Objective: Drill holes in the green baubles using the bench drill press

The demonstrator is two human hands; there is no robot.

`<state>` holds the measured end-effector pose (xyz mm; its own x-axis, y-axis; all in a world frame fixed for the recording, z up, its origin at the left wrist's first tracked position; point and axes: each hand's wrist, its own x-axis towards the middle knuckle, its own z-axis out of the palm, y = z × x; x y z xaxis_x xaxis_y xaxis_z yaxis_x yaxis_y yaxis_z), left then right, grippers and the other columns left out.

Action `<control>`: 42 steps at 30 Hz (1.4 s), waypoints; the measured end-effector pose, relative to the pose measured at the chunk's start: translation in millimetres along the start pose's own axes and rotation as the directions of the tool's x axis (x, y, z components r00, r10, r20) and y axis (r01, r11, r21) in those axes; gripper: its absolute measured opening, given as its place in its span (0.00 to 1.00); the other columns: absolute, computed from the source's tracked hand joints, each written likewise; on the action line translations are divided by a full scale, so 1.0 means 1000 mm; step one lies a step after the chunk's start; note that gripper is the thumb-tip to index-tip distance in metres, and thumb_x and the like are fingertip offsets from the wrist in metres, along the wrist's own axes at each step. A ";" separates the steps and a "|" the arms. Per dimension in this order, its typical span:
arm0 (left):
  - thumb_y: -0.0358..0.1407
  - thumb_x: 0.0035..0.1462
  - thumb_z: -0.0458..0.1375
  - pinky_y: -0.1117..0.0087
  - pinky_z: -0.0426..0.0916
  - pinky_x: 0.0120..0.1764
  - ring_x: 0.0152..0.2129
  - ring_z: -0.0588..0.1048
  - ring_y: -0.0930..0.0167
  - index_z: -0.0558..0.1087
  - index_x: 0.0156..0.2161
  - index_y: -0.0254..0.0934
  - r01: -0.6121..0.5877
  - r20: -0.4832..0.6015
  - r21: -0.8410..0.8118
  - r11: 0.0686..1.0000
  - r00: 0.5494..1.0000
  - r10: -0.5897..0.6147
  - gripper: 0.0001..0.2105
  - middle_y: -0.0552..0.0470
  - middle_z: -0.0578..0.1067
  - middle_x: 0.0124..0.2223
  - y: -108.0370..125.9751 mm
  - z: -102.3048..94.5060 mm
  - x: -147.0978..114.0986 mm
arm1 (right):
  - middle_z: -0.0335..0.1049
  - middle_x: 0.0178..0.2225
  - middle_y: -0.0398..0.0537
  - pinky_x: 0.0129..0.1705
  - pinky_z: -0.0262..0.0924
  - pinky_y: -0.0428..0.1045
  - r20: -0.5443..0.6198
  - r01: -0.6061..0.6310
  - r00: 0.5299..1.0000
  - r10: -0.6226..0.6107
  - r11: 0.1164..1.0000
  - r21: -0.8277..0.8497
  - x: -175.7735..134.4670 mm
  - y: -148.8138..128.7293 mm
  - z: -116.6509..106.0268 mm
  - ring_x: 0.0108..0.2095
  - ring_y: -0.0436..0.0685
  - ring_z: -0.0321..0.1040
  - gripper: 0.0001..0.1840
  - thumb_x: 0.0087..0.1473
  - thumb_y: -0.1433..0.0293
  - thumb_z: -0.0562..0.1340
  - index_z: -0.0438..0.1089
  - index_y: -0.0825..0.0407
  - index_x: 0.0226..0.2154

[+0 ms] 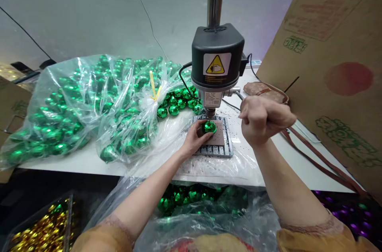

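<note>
A bench drill press [217, 57] with a black motor housing stands on the table, its bit meeting the top of a shiny green faceted ball [209, 126]. Thumb and fingers of my left hand [195, 137] are closed around that ball from the left, keeping it on a brown pad [220, 134] over the slotted metal base [228, 146]. My right hand [262, 119] makes a fist at the end of the drill press's feed lever [236, 90]. Most of the lever's grip is hidden inside the fist. Dark shavings lie scattered around the base.
Clear plastic bags of green balls [74, 97] fill the table's left side. Loose green balls [173, 109] lie behind my left hand. At right are a brown bag [265, 91] with straps and a tall cardboard box [337, 65]. Gold balls [44, 228] sit low at left.
</note>
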<state>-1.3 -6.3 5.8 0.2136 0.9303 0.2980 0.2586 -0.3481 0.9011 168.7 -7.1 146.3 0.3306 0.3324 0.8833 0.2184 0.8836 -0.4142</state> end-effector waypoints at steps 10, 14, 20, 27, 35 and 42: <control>0.36 0.52 0.66 0.63 0.67 0.46 0.43 0.74 0.64 0.71 0.47 0.39 -0.097 0.122 0.318 0.943 0.991 0.061 0.16 0.49 0.75 0.44 0.050 -0.038 -0.051 | 0.52 0.10 0.36 0.15 0.39 0.48 -0.033 -0.203 0.977 0.212 0.963 0.177 0.049 -0.019 0.016 0.12 0.42 0.46 0.22 0.56 0.68 0.64 0.64 0.51 0.13; 0.39 0.46 0.71 0.66 0.66 0.39 0.41 0.74 0.60 0.73 0.43 0.40 -0.228 0.623 0.560 0.797 0.750 -0.223 0.18 0.49 0.75 0.42 0.086 -0.082 -0.106 | 0.53 0.10 0.35 0.15 0.37 0.47 -0.045 -0.178 0.980 0.192 0.960 0.215 0.046 -0.021 0.017 0.11 0.41 0.46 0.19 0.54 0.72 0.63 0.67 0.53 0.13; 0.42 0.64 0.60 0.69 0.69 0.43 0.40 0.78 0.67 0.73 0.47 0.42 -0.108 0.414 0.488 0.866 0.902 -0.121 0.10 0.50 0.78 0.43 0.084 -0.116 -0.090 | 0.51 0.10 0.34 0.16 0.37 0.46 -0.125 -0.107 0.984 0.129 0.980 0.170 0.045 -0.022 0.022 0.12 0.41 0.48 0.20 0.54 0.76 0.61 0.64 0.53 0.13; 0.26 0.54 0.62 0.55 0.67 0.54 0.51 0.72 0.56 0.70 0.56 0.38 0.129 -0.101 0.789 0.601 0.992 -0.080 0.23 0.40 0.73 0.53 -0.001 -0.116 0.054 | 0.52 0.10 0.35 0.15 0.38 0.47 -0.141 -0.091 0.984 0.112 0.985 0.149 0.044 -0.019 0.023 0.12 0.41 0.50 0.19 0.54 0.75 0.61 0.65 0.53 0.13; 0.38 0.53 0.66 0.56 0.69 0.52 0.48 0.73 0.60 0.72 0.53 0.40 0.178 -0.167 0.229 0.957 0.976 -0.142 0.22 0.45 0.73 0.50 0.001 -0.089 0.059 | 0.51 0.10 0.34 0.17 0.38 0.45 -0.115 -0.087 0.988 0.107 0.983 0.163 0.043 -0.021 0.021 0.12 0.40 0.49 0.21 0.55 0.75 0.61 0.63 0.54 0.12; 0.50 0.41 0.74 0.72 0.71 0.34 0.32 0.77 0.71 0.71 0.49 0.40 0.351 0.105 -0.630 0.693 0.922 -0.372 0.32 0.51 0.78 0.40 0.026 -0.055 0.013 | 0.51 0.10 0.34 0.18 0.40 0.46 -0.106 -0.092 0.988 0.113 0.978 0.188 0.042 -0.022 0.021 0.13 0.40 0.48 0.22 0.56 0.73 0.62 0.64 0.53 0.13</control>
<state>-43.8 3.2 50.5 0.2000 0.9754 -0.0931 -0.3390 0.1581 0.9274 158.5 -5.5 197.5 0.4489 0.3931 0.8024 0.0106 0.8956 -0.4447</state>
